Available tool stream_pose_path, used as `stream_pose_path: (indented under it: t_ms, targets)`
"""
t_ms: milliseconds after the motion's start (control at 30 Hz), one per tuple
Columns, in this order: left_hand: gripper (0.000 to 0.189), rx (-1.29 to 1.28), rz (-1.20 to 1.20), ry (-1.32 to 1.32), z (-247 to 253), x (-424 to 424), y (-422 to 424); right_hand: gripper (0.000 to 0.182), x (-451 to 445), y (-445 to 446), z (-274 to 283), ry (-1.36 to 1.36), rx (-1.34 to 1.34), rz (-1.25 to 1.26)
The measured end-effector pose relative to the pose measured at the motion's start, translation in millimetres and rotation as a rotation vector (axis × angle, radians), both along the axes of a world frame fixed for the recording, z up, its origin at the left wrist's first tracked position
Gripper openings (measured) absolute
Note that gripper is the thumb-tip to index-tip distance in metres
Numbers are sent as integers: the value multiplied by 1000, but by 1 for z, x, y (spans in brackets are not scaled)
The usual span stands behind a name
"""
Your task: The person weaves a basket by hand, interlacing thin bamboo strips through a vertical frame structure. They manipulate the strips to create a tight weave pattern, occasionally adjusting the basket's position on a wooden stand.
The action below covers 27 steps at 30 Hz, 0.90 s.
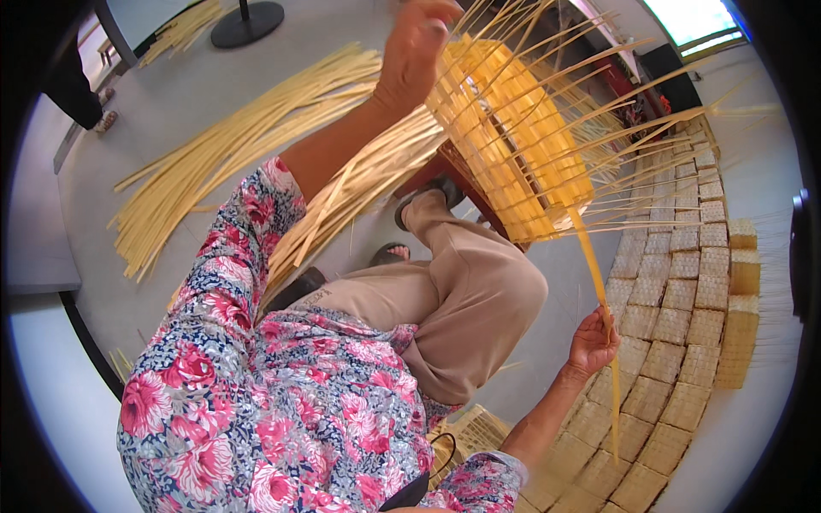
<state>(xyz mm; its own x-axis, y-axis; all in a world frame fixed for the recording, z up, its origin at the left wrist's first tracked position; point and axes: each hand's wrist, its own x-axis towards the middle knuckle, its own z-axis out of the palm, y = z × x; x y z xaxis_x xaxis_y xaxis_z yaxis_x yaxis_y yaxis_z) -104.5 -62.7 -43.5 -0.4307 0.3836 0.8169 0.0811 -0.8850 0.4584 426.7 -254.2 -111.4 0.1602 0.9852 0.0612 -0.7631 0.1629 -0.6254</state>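
Note:
A partly woven basket of yellow bamboo strips [513,141], with long thin stakes sticking out, lies tilted before me on a dark red support [471,186]. At its upper left end is my left hand [414,61], fingers curled and blurred; whether it grips a stake is unclear. My right hand [595,341], out at the right, is closed around a flat yellow bamboo strip [591,263]. That strip runs from the basket's lower corner through the fingers, and its free end hangs below the hand.
Bundles of split bamboo strips [192,173] lie on the floor to the left and beside my legs. Rows of stacked woven boxes [660,359] line the right side. A round black stand base [247,24] and another person's feet [104,120] are at the upper left.

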Motion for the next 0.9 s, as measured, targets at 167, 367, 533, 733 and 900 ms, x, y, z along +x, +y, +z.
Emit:
stream_pose_path:
  t_ms: [167,367,533,733,900]
  targets:
    - [61,-245,168,893,-51,57,-15,32,9,0,12,-10,-43,6]
    - [75,-277,270,973,-53,67,11,30,15,6,16,42,-116,9]
    - [75,-238,321,1037,-58,68,11,28,24,4,1,97,-103,44]
    - [64,-198,410,1106,-74,64,6,29,36,9,-20,144,-144,50]
    - [61,-263,356,1113,-86,69,3,34,44,11,-37,442,-235,70]
